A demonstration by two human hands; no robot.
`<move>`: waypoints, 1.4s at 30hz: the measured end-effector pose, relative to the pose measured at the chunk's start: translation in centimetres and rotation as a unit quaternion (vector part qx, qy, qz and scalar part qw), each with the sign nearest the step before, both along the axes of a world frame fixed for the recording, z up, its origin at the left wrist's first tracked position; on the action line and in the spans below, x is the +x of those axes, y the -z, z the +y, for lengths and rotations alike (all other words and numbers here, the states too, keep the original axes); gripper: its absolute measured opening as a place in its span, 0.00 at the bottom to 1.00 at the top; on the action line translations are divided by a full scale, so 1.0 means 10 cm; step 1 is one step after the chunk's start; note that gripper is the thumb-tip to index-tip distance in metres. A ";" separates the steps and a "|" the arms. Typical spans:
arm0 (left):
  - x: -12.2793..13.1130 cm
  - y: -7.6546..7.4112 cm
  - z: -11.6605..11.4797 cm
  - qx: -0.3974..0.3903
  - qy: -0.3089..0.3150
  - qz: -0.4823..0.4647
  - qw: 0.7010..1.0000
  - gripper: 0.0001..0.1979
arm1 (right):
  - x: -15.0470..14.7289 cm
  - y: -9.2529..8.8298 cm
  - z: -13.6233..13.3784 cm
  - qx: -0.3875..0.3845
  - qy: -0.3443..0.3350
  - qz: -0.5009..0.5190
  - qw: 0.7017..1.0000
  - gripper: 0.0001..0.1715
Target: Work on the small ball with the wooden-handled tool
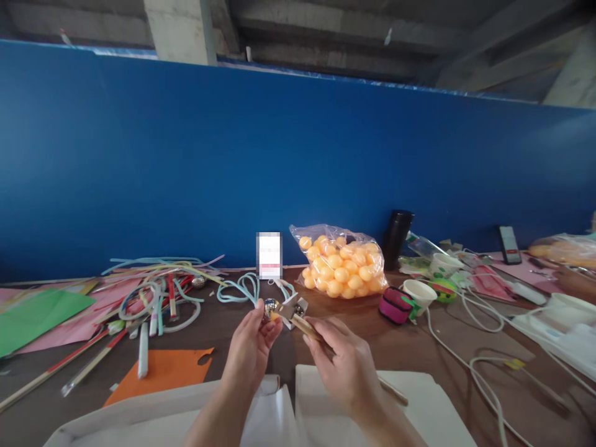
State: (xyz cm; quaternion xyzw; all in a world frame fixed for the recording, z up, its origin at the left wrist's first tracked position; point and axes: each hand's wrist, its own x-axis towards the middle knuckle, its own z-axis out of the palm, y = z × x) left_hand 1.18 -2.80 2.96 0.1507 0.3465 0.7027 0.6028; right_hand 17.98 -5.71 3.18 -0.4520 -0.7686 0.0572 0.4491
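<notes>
Fingers of my left hand (248, 349) close round a shiny metallic ball (270, 306), at one o'clock! My right hand (347, 363) grips a wooden stick (309, 328), pointing ten o'clock.

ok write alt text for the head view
A person's left hand holds a shiny round silver object while the right hand grips a wooden stick close to it, above a cluttered brown table. Beyond are a clear bag of orange balls and a blue partition.
</notes>
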 end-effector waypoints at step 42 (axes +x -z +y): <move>0.01 -0.03 -0.02 0.044 0.019 -0.029 0.998 0.06 | 0.00 -0.04 -0.03 0.049 -0.012 0.034 0.998 0.16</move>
